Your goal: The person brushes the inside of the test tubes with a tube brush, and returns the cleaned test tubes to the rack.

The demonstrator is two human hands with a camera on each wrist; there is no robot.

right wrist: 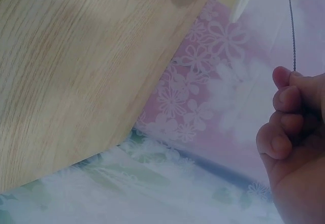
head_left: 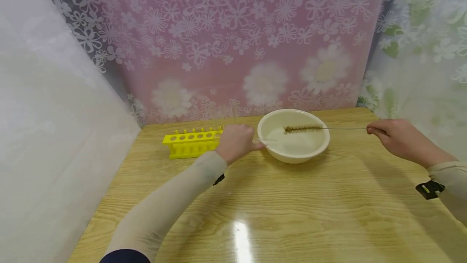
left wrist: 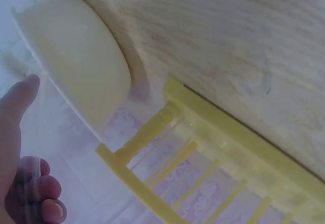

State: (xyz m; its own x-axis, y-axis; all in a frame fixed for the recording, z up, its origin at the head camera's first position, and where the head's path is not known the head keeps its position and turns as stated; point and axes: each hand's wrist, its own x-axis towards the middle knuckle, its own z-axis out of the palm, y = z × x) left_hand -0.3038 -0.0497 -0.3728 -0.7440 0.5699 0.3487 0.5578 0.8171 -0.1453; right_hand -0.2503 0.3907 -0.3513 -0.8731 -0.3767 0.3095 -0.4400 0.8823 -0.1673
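Note:
My left hand (head_left: 237, 143) grips a clear glass test tube (left wrist: 31, 181), its fingers curled round it. The tube lies nearly level, with its right end over the left rim of a cream plastic basin (head_left: 293, 157). Out to the right, my right hand (head_left: 403, 141) pinches the thin twisted wire handle (right wrist: 292, 31) of a test tube brush (head_left: 303, 129). The brown bristles hang over the basin, pointing left towards the tube, with a gap between them. Just left of my left hand stands a yellow test tube rack (head_left: 173, 138), its right end partly hidden by that hand.
Faint clear tubes (head_left: 234, 112) rise behind my left hand at the rack's right end. The wooden table (head_left: 292, 206) ends at a pink flowered sheet (head_left: 237, 44) at the back, with a white sheet (head_left: 65, 93) on the left and a green-and-white one (head_left: 430, 72) on the right.

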